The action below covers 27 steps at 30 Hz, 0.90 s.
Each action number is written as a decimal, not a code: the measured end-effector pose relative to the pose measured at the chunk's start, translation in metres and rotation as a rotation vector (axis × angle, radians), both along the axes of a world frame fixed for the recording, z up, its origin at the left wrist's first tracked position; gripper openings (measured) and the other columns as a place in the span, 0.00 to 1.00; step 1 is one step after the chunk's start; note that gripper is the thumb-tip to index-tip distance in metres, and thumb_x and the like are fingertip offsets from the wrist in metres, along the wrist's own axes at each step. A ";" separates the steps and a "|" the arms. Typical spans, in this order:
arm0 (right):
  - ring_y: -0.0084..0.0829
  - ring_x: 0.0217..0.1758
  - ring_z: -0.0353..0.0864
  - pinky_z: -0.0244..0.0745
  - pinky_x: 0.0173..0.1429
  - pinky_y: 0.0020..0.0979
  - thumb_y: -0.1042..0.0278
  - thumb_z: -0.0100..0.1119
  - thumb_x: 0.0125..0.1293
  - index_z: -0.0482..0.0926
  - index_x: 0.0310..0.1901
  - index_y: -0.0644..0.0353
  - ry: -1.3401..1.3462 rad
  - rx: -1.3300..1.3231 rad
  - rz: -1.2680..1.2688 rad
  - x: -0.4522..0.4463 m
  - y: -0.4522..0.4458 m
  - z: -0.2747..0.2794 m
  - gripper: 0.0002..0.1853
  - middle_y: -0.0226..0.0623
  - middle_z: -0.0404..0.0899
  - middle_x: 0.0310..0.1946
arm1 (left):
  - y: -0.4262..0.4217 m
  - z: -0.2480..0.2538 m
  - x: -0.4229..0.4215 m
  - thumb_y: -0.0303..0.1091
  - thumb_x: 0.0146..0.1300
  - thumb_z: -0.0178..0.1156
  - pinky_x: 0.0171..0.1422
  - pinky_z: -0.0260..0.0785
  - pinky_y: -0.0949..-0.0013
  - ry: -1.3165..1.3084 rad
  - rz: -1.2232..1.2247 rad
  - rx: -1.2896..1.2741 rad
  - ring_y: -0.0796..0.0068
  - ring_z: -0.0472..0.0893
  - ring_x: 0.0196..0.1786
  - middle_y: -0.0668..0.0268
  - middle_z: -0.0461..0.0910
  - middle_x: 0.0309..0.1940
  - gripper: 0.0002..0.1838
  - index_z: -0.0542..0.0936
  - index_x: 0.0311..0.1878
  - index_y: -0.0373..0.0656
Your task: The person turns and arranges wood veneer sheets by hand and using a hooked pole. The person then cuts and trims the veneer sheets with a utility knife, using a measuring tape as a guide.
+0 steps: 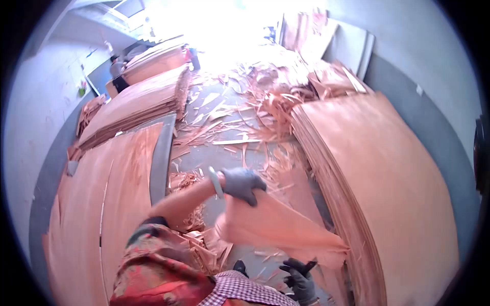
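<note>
Left hand (244,184), in grey glove, pale bangle (216,182) at wrist: fingers closed over the upper edge of a thin wood sheet (278,222), apparently to hold so limp a piece up off the floor scraps

Thin wood sheet: single, reddish, in the aisle between stacks, slanting down from the left hand toward the side of the right-hand stack; contact there impossible to tell

Right hand (301,285), in dark glove: low, just beside the sheet's lower edge, fingers parted and half curled, with no visible hold on anything; perhaps placed there to be within reach of the loose edge

Right-hand stack (403,199): many layers, laid flat, presumably for lack of stiffness in single sheets

Left-hand stack (130,178): likewise flat, across the aisle, near the left arm

Scraps (278,104): torn strips, strewn and heaped on the floor (203,159)

Another person (118,69): far left, beside a farther stack (158,64)
</note>
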State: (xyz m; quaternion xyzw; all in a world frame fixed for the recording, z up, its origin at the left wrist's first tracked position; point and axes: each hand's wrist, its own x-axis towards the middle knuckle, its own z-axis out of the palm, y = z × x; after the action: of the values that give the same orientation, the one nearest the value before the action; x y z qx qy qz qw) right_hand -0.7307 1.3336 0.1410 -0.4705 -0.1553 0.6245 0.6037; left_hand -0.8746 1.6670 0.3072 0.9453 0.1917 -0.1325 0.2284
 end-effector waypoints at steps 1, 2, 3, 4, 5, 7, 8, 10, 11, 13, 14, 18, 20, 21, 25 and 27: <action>0.30 0.46 0.80 0.74 0.33 0.21 0.69 0.52 0.66 0.69 0.57 0.61 -0.020 -0.023 0.047 -0.015 0.027 0.009 0.18 0.39 0.77 0.50 | 0.022 0.031 -0.024 0.44 0.44 0.67 0.48 0.69 0.58 -0.019 -0.007 0.139 0.55 0.79 0.40 0.58 0.80 0.34 0.20 0.80 0.41 0.49; 0.28 0.49 0.78 0.73 0.33 0.20 0.70 0.51 0.67 0.69 0.57 0.61 0.009 -0.103 0.210 -0.024 0.054 0.003 0.17 0.37 0.75 0.52 | 0.039 0.064 -0.050 0.43 0.44 0.66 0.47 0.70 0.57 0.068 0.035 0.315 0.56 0.79 0.39 0.59 0.80 0.32 0.17 0.80 0.39 0.48; 0.26 0.45 0.79 0.72 0.35 0.20 0.67 0.51 0.67 0.69 0.57 0.61 -0.005 0.017 0.218 -0.046 0.082 0.022 0.18 0.36 0.76 0.51 | 0.053 0.093 -0.074 0.43 0.45 0.66 0.45 0.70 0.59 0.130 0.055 0.446 0.59 0.80 0.37 0.60 0.80 0.30 0.15 0.80 0.37 0.49; 0.27 0.50 0.77 0.71 0.37 0.20 0.67 0.52 0.67 0.69 0.57 0.62 0.042 0.003 0.280 -0.059 0.103 0.027 0.18 0.34 0.76 0.51 | 0.067 0.111 -0.098 0.41 0.45 0.67 0.44 0.70 0.60 0.172 0.061 0.649 0.64 0.80 0.36 0.63 0.80 0.27 0.12 0.79 0.32 0.49; 0.27 0.55 0.75 0.71 0.39 0.20 0.67 0.52 0.67 0.68 0.58 0.63 0.092 -0.013 0.338 -0.069 0.124 0.029 0.19 0.33 0.76 0.50 | 0.070 0.141 -0.116 0.35 0.46 0.66 0.43 0.70 0.62 0.313 0.196 0.784 0.68 0.81 0.35 0.67 0.79 0.23 0.08 0.77 0.28 0.48; 0.25 0.44 0.77 0.71 0.40 0.21 0.66 0.52 0.67 0.70 0.57 0.62 0.049 -0.031 0.494 -0.081 0.159 0.032 0.18 0.33 0.77 0.49 | 0.106 0.153 -0.182 0.27 0.46 0.62 0.41 0.70 0.65 -0.183 0.392 0.929 0.69 0.79 0.28 0.71 0.76 0.18 0.05 0.75 0.26 0.47; 0.23 0.39 0.78 0.72 0.40 0.22 0.65 0.52 0.67 0.70 0.56 0.61 0.027 -0.046 0.576 -0.083 0.177 0.028 0.18 0.33 0.77 0.48 | 0.107 0.174 -0.210 0.26 0.48 0.62 0.41 0.69 0.65 -0.287 0.269 1.118 0.69 0.77 0.29 0.69 0.76 0.21 0.06 0.74 0.27 0.47; 0.23 0.38 0.77 0.71 0.39 0.22 0.65 0.53 0.67 0.71 0.55 0.60 0.036 0.022 0.652 -0.080 0.213 0.011 0.17 0.32 0.78 0.46 | 0.095 0.201 -0.265 0.24 0.52 0.60 0.43 0.69 0.64 -0.832 0.400 0.873 0.68 0.76 0.33 0.67 0.75 0.27 0.06 0.73 0.28 0.46; 0.22 0.38 0.77 0.71 0.39 0.21 0.65 0.53 0.67 0.72 0.55 0.60 0.057 0.032 0.715 -0.079 0.223 0.000 0.17 0.32 0.78 0.46 | 0.091 0.221 -0.299 0.23 0.53 0.59 0.44 0.69 0.64 -0.528 0.375 1.270 0.67 0.76 0.34 0.66 0.76 0.28 0.05 0.74 0.29 0.46; 0.23 0.40 0.78 0.71 0.37 0.22 0.65 0.54 0.66 0.73 0.54 0.59 -0.067 0.034 0.797 -0.070 0.257 0.000 0.16 0.32 0.78 0.45 | 0.063 0.247 -0.358 0.23 0.53 0.58 0.45 0.68 0.64 -0.445 0.243 1.596 0.65 0.76 0.35 0.66 0.77 0.31 0.05 0.77 0.32 0.46; 0.23 0.41 0.79 0.71 0.36 0.22 0.65 0.54 0.65 0.73 0.53 0.59 -0.124 0.037 0.825 -0.067 0.272 0.006 0.16 0.32 0.79 0.44 | 0.034 0.247 -0.384 0.25 0.54 0.58 0.46 0.68 0.64 -0.141 0.427 1.765 0.64 0.77 0.37 0.65 0.78 0.34 0.07 0.78 0.36 0.46; 0.27 0.47 0.80 0.71 0.34 0.21 0.67 0.54 0.65 0.72 0.53 0.60 -0.255 0.033 0.934 -0.066 0.335 0.019 0.16 0.33 0.78 0.46 | -0.092 0.208 -0.455 0.32 0.56 0.56 0.42 0.67 0.60 0.705 0.915 1.911 0.64 0.76 0.37 0.65 0.77 0.36 0.13 0.80 0.45 0.50; 0.27 0.47 0.80 0.71 0.34 0.22 0.67 0.54 0.65 0.72 0.53 0.60 -0.228 0.016 0.996 -0.066 0.369 0.011 0.16 0.33 0.78 0.46 | -0.136 0.157 -0.469 0.34 0.55 0.56 0.43 0.66 0.58 0.817 1.053 1.872 0.63 0.74 0.39 0.66 0.76 0.34 0.11 0.80 0.42 0.52; 0.27 0.47 0.80 0.71 0.34 0.22 0.67 0.54 0.65 0.72 0.53 0.61 -0.218 0.001 1.022 -0.068 0.379 0.003 0.16 0.33 0.78 0.46 | -0.163 0.126 -0.475 0.34 0.56 0.55 0.43 0.66 0.58 0.936 1.200 1.797 0.63 0.74 0.38 0.65 0.75 0.32 0.09 0.80 0.40 0.52; 0.25 0.47 0.78 0.70 0.33 0.21 0.63 0.53 0.66 0.74 0.53 0.60 -0.311 -0.009 1.225 -0.101 0.423 -0.020 0.17 0.31 0.78 0.44 | -0.262 -0.018 -0.494 0.37 0.55 0.58 0.45 0.66 0.54 1.308 1.803 1.236 0.63 0.75 0.42 0.66 0.75 0.36 0.13 0.77 0.45 0.56; 0.22 0.42 0.78 0.69 0.32 0.22 0.61 0.54 0.65 0.74 0.53 0.60 -0.385 0.017 1.293 -0.117 0.444 -0.026 0.18 0.31 0.78 0.42 | -0.300 -0.088 -0.481 0.40 0.54 0.61 0.51 0.64 0.52 1.344 1.980 0.923 0.62 0.75 0.47 0.66 0.75 0.43 0.21 0.74 0.53 0.60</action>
State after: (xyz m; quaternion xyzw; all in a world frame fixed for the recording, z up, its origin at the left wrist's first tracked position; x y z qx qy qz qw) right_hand -0.8474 1.7780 0.1155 -0.3811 -0.5157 0.7638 0.0739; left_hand -1.3560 1.3670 0.2196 0.1391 0.9145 -0.2775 -0.2596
